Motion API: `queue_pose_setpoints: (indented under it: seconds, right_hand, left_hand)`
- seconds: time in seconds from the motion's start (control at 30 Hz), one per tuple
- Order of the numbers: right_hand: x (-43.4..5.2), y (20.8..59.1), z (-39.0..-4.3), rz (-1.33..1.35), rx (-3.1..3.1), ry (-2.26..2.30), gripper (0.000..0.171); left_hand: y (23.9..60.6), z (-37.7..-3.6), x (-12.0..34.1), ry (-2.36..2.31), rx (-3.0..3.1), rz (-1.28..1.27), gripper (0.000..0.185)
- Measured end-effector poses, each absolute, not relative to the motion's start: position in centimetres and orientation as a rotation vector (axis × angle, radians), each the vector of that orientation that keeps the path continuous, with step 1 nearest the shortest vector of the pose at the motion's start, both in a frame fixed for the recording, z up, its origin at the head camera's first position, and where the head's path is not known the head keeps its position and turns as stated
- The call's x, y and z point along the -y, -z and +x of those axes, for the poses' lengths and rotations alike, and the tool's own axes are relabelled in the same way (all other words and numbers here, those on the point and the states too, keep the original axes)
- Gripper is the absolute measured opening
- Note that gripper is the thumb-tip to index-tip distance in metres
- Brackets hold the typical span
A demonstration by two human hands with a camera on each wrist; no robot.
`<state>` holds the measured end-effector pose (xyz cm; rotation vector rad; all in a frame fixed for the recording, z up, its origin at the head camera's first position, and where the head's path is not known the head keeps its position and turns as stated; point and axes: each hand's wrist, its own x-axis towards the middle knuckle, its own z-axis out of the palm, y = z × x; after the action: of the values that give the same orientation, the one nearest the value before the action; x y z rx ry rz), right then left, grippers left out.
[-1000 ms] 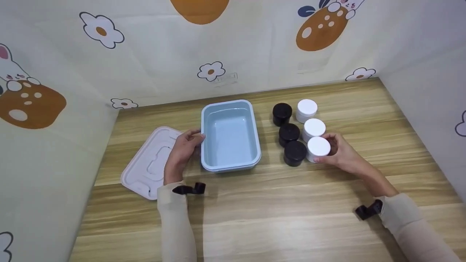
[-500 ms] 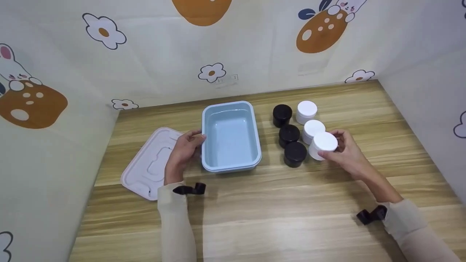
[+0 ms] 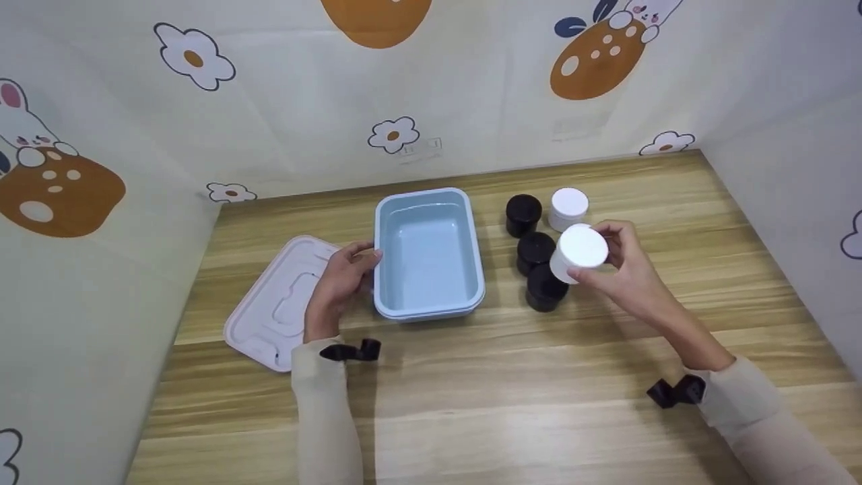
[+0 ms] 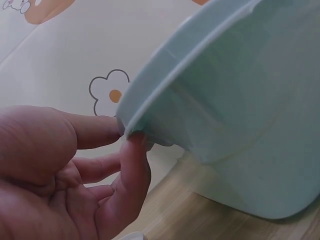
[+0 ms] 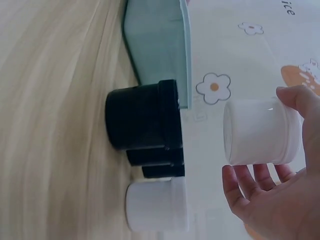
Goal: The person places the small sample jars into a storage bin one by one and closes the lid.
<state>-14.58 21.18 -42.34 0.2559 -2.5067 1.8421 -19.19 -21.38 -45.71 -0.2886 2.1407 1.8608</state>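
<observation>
My right hand grips a white screw-lid jar between thumb and fingers. The right wrist view shows this jar raised off the table, higher than the black jars. In the head view it overlaps the nearest black jar and hides the middle white jar. With thumb and fingers my left hand pinches the left rim of a light blue plastic box. That pinch on the box rim shows closely in the left wrist view. No contents show inside the box.
A pale lid lies left of the box, partly under my left forearm. Two more black jars, one at the back, and a standing white jar are right of the box. A patterned sheet rises behind the wooden table.
My right hand has lifted the nearest white jar off the table and carried it up and leftward over the other jars. My left hand has stayed on the box rim.
</observation>
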Motion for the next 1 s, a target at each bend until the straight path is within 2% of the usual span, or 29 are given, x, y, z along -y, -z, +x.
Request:
queue_pose_setpoints:
  seconds: [0.53, 1.0]
  right_hand:
    - [-16.3, 40.7, -16.5, 0.255, 2.425, -2.014, 0.065]
    - [-13.0, 40.4, -18.4, 0.411, 2.553, -1.983, 0.069]
  left_hand:
    - [45.8, -19.3, 21.4, -1.872, -2.114, -0.297, 0.049]
    - [45.7, -19.2, 21.6, -1.846, -2.124, -0.306, 0.050]
